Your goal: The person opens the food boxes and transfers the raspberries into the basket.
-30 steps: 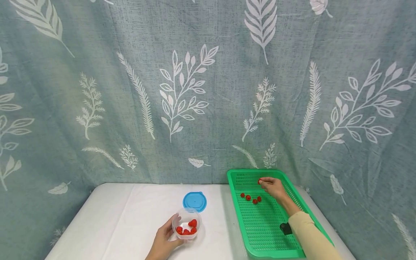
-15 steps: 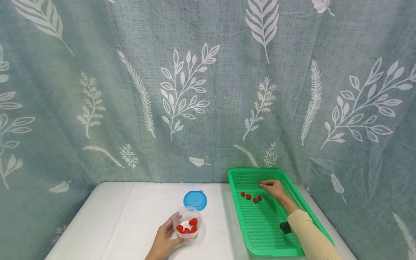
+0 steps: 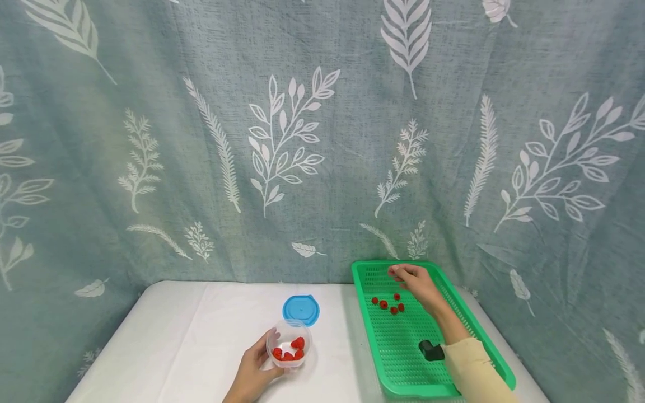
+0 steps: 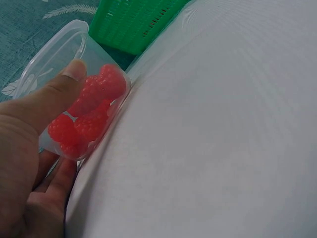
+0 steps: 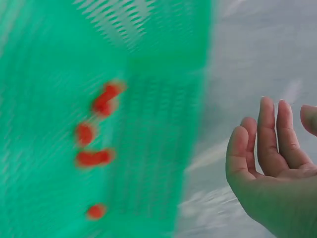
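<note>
My left hand (image 3: 254, 366) grips a clear plastic tub (image 3: 289, 336) on the white table. In the left wrist view its thumb (image 4: 67, 84) lies along the tub's side, with fingers below. Several red raspberries (image 4: 89, 96) lie at the tub's bottom. My right hand (image 3: 418, 285) hovers over the far end of a green basket (image 3: 373, 341). Its fingers (image 5: 267, 134) are extended and apart in the right wrist view, holding nothing. Several more raspberries (image 3: 383, 304) sit on the basket floor just below that hand.
A blue round lid (image 3: 301, 309) lies flat behind the tub. The basket's raised rim (image 3: 368, 322) stands to the tub's right. Behind the table (image 3: 176, 336) hangs a leaf-patterned curtain (image 3: 322, 168). The black wrist camera (image 3: 431, 351) is on the right wrist.
My right hand has let go of a raspberry, which now lies with the others at the basket's far end. That hand has risen and shifted left. The left hand and tub stay put.
</note>
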{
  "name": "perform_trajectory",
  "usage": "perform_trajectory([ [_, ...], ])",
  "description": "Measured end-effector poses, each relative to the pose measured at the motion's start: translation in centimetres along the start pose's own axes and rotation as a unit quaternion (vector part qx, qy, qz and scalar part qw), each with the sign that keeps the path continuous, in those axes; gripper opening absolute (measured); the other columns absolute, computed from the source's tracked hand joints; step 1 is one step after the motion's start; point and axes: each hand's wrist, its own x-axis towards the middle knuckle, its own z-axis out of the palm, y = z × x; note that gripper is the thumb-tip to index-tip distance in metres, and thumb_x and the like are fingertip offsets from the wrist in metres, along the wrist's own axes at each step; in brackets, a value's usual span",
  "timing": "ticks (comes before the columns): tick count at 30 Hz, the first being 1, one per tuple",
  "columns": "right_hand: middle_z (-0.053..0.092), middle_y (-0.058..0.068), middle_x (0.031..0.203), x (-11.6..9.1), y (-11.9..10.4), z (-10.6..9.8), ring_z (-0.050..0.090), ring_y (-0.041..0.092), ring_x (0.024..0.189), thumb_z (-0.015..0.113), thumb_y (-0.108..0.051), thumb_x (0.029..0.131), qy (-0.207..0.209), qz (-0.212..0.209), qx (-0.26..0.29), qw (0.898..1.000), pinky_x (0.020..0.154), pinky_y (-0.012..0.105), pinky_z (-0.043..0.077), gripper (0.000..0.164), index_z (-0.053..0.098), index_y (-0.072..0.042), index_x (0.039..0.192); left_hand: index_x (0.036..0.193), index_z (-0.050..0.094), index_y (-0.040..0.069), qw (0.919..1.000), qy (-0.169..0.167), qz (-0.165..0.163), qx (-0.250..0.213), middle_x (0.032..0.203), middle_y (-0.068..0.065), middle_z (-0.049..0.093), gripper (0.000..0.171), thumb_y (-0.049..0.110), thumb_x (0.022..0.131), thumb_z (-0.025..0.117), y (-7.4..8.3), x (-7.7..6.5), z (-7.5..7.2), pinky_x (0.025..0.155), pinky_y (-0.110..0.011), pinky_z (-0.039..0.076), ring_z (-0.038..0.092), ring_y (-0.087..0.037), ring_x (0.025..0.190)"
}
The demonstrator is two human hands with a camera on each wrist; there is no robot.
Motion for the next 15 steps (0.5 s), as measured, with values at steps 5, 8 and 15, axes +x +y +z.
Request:
perform_trajectory([
  [5, 0.062, 0.022, 0.137, -2.8, -4.6, 1.6, 0.061, 0.024, 0.124, 0.047, -0.037, 0.109, -0.01, -0.052, 0.039, 0.998, 0.107, 0.041, 0.053, 0.049, 0.06, 0.003, 0.133, 0.155, 0.04, 0.006, 0.9999, 0.002, -0.007, 0.012, 0.155, -0.019, 0.047, 0.096, 0.016, 0.074, 0.091, 0.0, 0.1, -0.1, 0.113, -0.041, 0.044, 0.043, -0.04, 0.144],
  [8, 0.062, 0.022, 0.135, -4.5, -6.7, 3.0, 0.062, 0.011, 0.116, 0.046, -0.036, 0.109, -0.015, -0.082, 0.054, 0.995, 0.105, 0.035, 0.054, 0.047, 0.063, 0.003, 0.13, 0.155, 0.04, 0.006, 0.9999, 0.001, -0.008, 0.013, 0.155, -0.02, 0.047, 0.097, 0.016, 0.074, 0.091, -0.1, 0.1, -0.1, 0.113, -0.041, 0.044, 0.043, -0.041, 0.144],
  [15, 0.067, 0.013, 0.126, -7.7, -9.2, 7.2, 0.063, 0.008, 0.109, 0.047, -0.03, 0.109, -0.018, -0.111, 0.087, 0.99, 0.099, 0.029, 0.055, 0.042, 0.065, 0.003, 0.126, 0.155, 0.04, 0.004, 1.0, -0.003, 0.007, 0.007, 0.154, -0.02, 0.048, 0.096, 0.015, 0.074, 0.09, -0.3, 0.3, -0.3, 0.114, -0.04, 0.043, 0.042, -0.041, 0.144],
])
